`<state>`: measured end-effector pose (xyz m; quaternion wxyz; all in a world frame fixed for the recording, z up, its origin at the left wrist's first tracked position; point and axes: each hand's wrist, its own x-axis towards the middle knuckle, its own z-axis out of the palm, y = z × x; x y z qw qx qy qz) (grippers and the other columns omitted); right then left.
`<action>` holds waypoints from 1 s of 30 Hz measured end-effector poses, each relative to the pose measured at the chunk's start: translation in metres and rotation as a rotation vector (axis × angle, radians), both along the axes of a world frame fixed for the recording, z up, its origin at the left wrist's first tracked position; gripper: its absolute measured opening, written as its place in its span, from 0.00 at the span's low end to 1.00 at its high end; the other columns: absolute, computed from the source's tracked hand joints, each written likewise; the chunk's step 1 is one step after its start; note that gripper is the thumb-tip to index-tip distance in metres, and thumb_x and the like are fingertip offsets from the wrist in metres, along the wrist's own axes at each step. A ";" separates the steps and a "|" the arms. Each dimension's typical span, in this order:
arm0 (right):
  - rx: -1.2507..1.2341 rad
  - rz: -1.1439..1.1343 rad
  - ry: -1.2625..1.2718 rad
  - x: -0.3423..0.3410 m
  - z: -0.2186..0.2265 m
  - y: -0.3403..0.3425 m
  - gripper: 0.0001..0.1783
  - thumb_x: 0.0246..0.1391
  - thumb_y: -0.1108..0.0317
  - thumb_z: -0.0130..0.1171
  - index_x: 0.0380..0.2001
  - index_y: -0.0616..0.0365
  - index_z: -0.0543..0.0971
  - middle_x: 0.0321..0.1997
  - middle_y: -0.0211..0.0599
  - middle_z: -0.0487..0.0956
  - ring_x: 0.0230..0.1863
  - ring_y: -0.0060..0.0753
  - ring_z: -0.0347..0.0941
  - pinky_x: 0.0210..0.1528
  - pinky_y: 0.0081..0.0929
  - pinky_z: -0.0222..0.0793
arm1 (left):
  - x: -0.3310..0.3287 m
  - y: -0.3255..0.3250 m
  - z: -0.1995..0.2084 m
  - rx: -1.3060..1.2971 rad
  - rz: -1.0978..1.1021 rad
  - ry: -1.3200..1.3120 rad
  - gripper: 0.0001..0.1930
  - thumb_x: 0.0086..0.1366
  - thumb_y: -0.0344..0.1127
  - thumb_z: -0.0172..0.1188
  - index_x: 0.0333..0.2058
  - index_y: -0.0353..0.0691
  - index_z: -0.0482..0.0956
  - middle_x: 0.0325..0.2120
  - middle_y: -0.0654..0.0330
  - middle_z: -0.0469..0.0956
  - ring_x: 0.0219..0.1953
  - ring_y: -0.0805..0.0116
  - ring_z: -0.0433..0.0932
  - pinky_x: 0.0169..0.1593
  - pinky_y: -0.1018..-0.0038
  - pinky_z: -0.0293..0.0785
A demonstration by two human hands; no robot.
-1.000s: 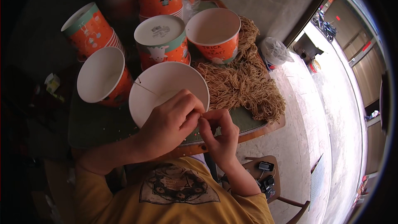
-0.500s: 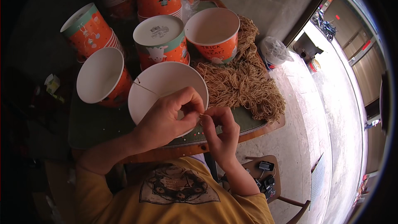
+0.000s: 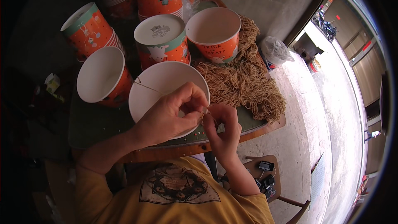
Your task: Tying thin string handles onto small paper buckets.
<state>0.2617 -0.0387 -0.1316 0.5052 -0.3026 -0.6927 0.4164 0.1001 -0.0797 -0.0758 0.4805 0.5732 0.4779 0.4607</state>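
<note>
Head view: the person is sitting at a table (image 3: pixel 89 130) and working with both bare hands above the near paper tub (image 3: pixel 145 107), whose white mouth is facing up. A thin brown string (image 3: pixel 150 88) is running from the left part of the tub's rim, across the opening, and passing out of sight behind the left hand (image 3: pixel 172 114).

Fingers, left: thumb and forefinger are pinching a small bit of the string; the other fingers are curling behind. Fingers, right: the right hand (image 3: pixel 224 128) is meeting the left at the fingertips, thumb and forefinger pinching the same bit of string. Its exact shape is staying unclear, being small and partly covered. The pinch is sitting over the right side of the tub's mouth.

Surroundings: a heap of brown strings (image 3: pixel 248 89) is lying just right of the near tub. A second open tub (image 3: pixel 100 76) is standing to the left, a third (image 3: pixel 213 27) behind, next to the heap. An upturned orange-and-green tub (image 3: pixel 161 43) is resting between these two. Small pale bits (image 3: pixel 185 138) are lying near the table's front edge. Below right, a chair (image 3: pixel 253 166) is holding a phone (image 3: pixel 266 166).
</note>
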 end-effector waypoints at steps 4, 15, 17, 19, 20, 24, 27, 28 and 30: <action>0.355 -0.034 -0.109 0.003 -0.004 0.008 0.15 0.45 0.80 0.63 0.37 0.57 0.74 0.24 0.32 0.73 0.21 0.28 0.70 0.23 0.23 0.66 | 0.003 0.001 0.000 0.008 0.026 0.015 0.12 0.60 0.20 0.53 0.42 0.40 0.68 0.32 0.69 0.69 0.36 0.83 0.70 0.42 0.82 0.69; 0.276 -0.004 -0.118 0.001 0.001 0.006 0.12 0.44 0.82 0.60 0.33 0.58 0.73 0.23 0.30 0.72 0.23 0.24 0.70 0.24 0.20 0.66 | 0.007 -0.002 -0.001 0.118 0.051 0.255 0.17 0.60 0.20 0.55 0.48 0.39 0.66 0.32 0.66 0.69 0.35 0.80 0.71 0.42 0.80 0.71; 0.118 0.025 -0.049 0.001 0.001 0.005 0.10 0.47 0.82 0.59 0.33 0.59 0.72 0.24 0.28 0.73 0.23 0.18 0.70 0.26 0.17 0.66 | 0.008 -0.003 -0.003 0.166 0.037 0.318 0.18 0.60 0.20 0.55 0.49 0.38 0.66 0.32 0.65 0.70 0.34 0.78 0.71 0.41 0.79 0.71; -0.046 0.088 0.054 0.001 -0.003 0.006 0.07 0.51 0.81 0.56 0.32 0.60 0.71 0.25 0.26 0.74 0.26 0.11 0.69 0.29 0.13 0.66 | 0.008 -0.002 0.001 0.121 0.025 0.292 0.18 0.60 0.20 0.56 0.48 0.38 0.66 0.31 0.64 0.70 0.34 0.78 0.71 0.41 0.79 0.71; -0.047 0.087 0.054 0.000 -0.005 0.007 0.07 0.51 0.81 0.56 0.32 0.60 0.71 0.25 0.26 0.74 0.26 0.11 0.69 0.29 0.13 0.66 | 0.008 -0.002 0.002 0.076 0.014 0.266 0.17 0.60 0.20 0.56 0.48 0.37 0.66 0.31 0.64 0.70 0.33 0.77 0.71 0.40 0.78 0.72; -0.186 0.115 0.163 -0.001 -0.012 0.008 0.07 0.51 0.80 0.56 0.32 0.61 0.70 0.25 0.24 0.74 0.27 0.11 0.69 0.30 0.13 0.66 | 0.008 -0.003 0.001 0.089 0.037 0.334 0.15 0.60 0.21 0.55 0.46 0.36 0.67 0.31 0.63 0.70 0.32 0.77 0.71 0.38 0.78 0.72; -0.203 0.100 0.173 -0.003 -0.013 0.008 0.07 0.51 0.80 0.56 0.33 0.61 0.70 0.26 0.25 0.74 0.27 0.11 0.69 0.30 0.13 0.66 | 0.009 -0.003 -0.001 0.175 0.070 0.459 0.12 0.61 0.20 0.55 0.43 0.36 0.68 0.30 0.64 0.71 0.31 0.78 0.71 0.36 0.79 0.72; -0.210 0.094 0.184 -0.004 -0.013 0.007 0.07 0.51 0.80 0.56 0.33 0.61 0.70 0.26 0.25 0.74 0.27 0.11 0.69 0.31 0.13 0.67 | 0.009 -0.002 -0.002 0.208 0.080 0.422 0.11 0.61 0.21 0.55 0.42 0.36 0.68 0.30 0.64 0.71 0.30 0.78 0.71 0.36 0.79 0.72; -0.253 0.109 0.206 -0.005 -0.012 0.006 0.07 0.51 0.80 0.55 0.33 0.61 0.69 0.27 0.25 0.74 0.27 0.11 0.69 0.31 0.13 0.67 | 0.009 -0.001 -0.005 0.241 0.089 0.385 0.10 0.62 0.21 0.55 0.41 0.36 0.68 0.29 0.64 0.71 0.30 0.79 0.71 0.35 0.80 0.72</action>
